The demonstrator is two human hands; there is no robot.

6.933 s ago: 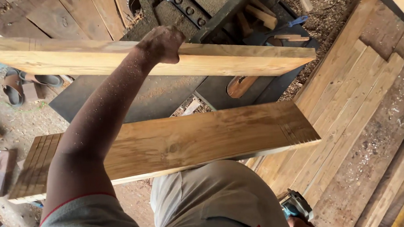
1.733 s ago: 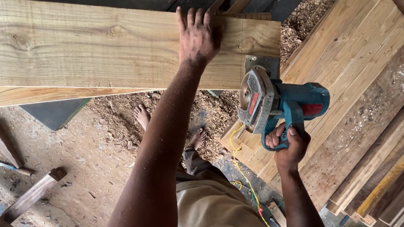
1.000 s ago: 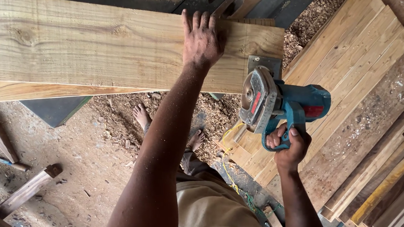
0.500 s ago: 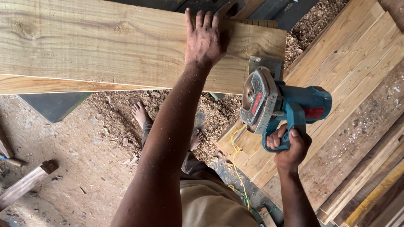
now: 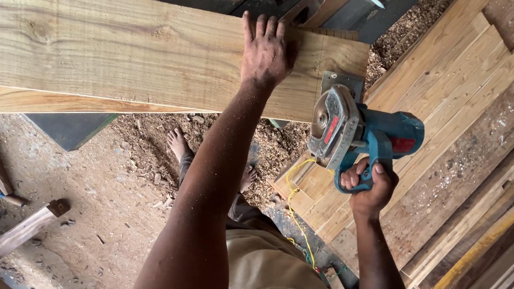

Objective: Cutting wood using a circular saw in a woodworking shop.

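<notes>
The left hand (image 5: 265,52) lies flat and open on the wide pale wooden plank (image 5: 140,56); the right hand (image 5: 367,188) grips the blue circular saw (image 5: 360,133) (best kept square at the plank's right end).

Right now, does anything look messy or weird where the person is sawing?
Yes. Sawdust and wood chips cover the floor under the plank, and the person's bare foot stands right in them. The left hand presses the plank while the right hand holds a blue circular saw at its end.

Bright, even daylight; sharp, soft shadows.
</notes>
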